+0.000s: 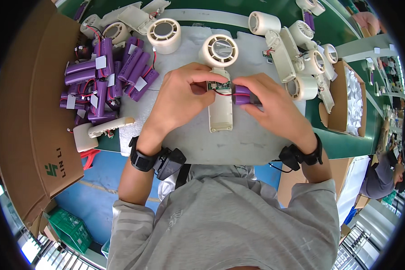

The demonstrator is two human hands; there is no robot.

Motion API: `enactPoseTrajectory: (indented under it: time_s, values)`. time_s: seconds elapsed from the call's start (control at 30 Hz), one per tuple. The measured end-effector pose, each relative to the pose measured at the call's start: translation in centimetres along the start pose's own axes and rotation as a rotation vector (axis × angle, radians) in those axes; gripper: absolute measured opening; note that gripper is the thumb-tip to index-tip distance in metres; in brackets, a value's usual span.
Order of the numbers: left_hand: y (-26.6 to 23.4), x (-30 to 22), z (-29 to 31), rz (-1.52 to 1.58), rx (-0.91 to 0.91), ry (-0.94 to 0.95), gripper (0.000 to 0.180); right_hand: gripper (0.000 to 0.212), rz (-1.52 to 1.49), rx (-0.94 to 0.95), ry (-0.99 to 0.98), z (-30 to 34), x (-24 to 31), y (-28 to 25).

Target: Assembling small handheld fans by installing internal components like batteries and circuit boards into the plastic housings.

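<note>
An opened cream handheld fan lies in front of me, its round head (219,51) away from me and its hollow handle shell (221,117) towards me. A small green circuit board (218,85) sits at the top of the handle. My left hand (183,92) is closed around the board end of the fan, forefinger across it and thumb at its left edge. My right hand (274,101) grips a purple battery pack (241,95) just right of the handle. Red and black wires run from the pack to the board.
Purple battery packs with wires (99,81) are heaped at left beside a tall cardboard box (36,112). More cream fan parts (165,36) lie at the back and right. An open carton (342,103) holds white pieces. A grey mat (189,144) covers the green table.
</note>
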State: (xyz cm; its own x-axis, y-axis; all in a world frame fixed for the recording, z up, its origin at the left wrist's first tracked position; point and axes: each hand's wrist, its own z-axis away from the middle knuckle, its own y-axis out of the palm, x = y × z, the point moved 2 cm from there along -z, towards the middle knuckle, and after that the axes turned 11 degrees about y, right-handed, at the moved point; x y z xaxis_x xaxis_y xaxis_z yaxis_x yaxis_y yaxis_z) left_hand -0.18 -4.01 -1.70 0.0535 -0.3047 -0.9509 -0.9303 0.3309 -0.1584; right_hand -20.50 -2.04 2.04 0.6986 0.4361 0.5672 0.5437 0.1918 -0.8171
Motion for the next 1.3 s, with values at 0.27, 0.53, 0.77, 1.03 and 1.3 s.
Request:
enactPoseTrajectory:
  time_s: [0.27, 0.53, 0.77, 1.03, 1.3]
  values:
    - [-0.3, -1.5, -0.1, -0.239, 0.103, 0.059, 0.032, 0.059, -0.983, 0.589, 0.384, 1.6, -0.3, -1.3]
    - [-0.2, -1.6, -0.3, -0.378, 0.129, 0.196, 0.030, 0.075, -1.425, 0.819, 0.406, 2.5, -0.1, -0.4]
    - [-0.2, -1.7, -0.1, -0.389, 0.140, 0.232, 0.030, 0.079, -0.990, 0.728, 0.532, 2.2, 0.7, -0.4]
    - [-0.4, -1.6, -0.1, -0.412, 0.187, 0.255, 0.032, 0.066, -0.407, 0.143, 0.028, 2.4, 1.4, 1.4]
    - [-0.4, -1.4, 0.0, -0.410, 0.184, 0.286, 0.028, 0.067, -0.276, 0.062, 0.025, 2.1, 1.3, 1.9]
